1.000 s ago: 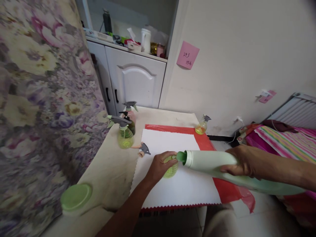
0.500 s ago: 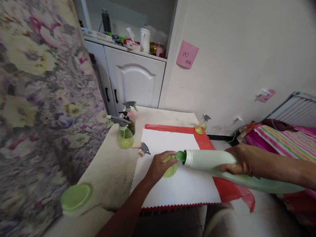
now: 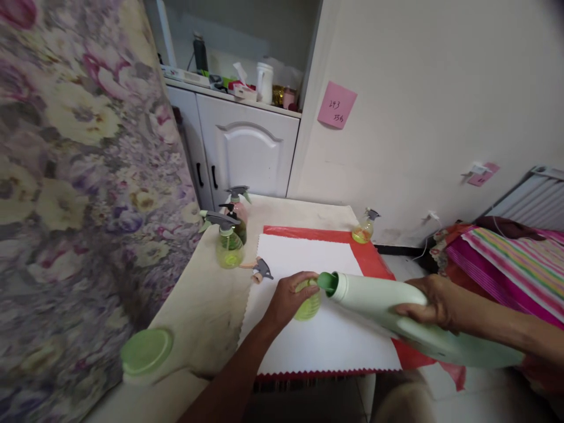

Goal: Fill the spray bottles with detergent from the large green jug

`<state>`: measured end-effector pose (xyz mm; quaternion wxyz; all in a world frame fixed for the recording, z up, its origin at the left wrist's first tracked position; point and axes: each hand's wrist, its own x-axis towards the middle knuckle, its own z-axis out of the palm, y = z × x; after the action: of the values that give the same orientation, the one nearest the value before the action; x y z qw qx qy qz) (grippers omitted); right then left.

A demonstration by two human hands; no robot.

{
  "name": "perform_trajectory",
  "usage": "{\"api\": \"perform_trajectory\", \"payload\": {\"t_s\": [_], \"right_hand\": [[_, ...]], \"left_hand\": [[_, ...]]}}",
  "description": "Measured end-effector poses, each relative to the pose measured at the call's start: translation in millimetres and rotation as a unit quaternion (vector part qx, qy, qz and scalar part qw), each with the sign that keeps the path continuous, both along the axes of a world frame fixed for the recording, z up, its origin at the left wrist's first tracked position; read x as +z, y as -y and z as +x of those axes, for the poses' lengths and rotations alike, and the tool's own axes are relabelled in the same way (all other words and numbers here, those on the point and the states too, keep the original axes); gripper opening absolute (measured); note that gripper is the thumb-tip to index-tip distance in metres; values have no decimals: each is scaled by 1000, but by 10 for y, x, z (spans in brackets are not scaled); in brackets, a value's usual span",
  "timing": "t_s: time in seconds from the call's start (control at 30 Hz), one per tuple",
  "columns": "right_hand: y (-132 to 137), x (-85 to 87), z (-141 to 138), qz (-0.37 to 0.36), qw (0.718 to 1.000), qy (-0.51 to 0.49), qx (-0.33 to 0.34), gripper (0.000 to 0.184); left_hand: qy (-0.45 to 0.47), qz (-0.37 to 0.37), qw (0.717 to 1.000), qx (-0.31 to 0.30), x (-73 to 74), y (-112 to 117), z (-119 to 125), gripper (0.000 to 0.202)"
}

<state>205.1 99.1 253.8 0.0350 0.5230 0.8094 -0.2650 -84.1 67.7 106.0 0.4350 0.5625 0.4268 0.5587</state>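
My left hand (image 3: 293, 296) is closed around a small translucent yellow-green spray bottle (image 3: 309, 306) with no spray head on it. My right hand (image 3: 434, 302) grips a large pale green jug (image 3: 374, 294) from above, lying nearly level. Its green spout (image 3: 326, 282) reaches to the small bottle's mouth, beside my left thumb. Whether liquid is flowing cannot be made out. A loose grey and peach spray head (image 3: 262, 270) lies on the white sheet's left edge. The white sheet (image 3: 317, 343) is under the small bottle.
At the table's back left stand a green spray bottle (image 3: 230, 252), a dark pump bottle (image 3: 240, 228) and a pink spray bottle (image 3: 238, 207). A spray bottle with yellow liquid (image 3: 363, 230) stands back right on red plastic (image 3: 372, 258). A green-lidded container (image 3: 147, 352) is front left.
The jug's rear end has dropped slightly, while its spout stays at the small bottle's mouth. My left hand keeps its hold. The whole view has shifted a little.
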Motion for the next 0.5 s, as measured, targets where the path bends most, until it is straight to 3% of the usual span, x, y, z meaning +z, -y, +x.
{"api": "perform_trajectory", "payload": {"t_s": [0.1, 0.23, 0.4, 0.5], "right_hand": [[46, -91, 16, -63, 998, -27, -17, 54], [35, -163, 66, -82, 991, -91, -55, 49], [-152, -192, 163, -50, 977, -190, -89, 48], [-311, -263, 113, -2, 953, -284, -107, 50]], "left_hand": [[-4, -3, 1000, -9, -3, 1, -2, 22], [-13, -10, 1000, -9, 22, 11, -8, 25], [-52, -17, 998, -34, 104, 50, -48, 27], [-75, -17, 996, -33, 103, 58, -70, 28]]}}
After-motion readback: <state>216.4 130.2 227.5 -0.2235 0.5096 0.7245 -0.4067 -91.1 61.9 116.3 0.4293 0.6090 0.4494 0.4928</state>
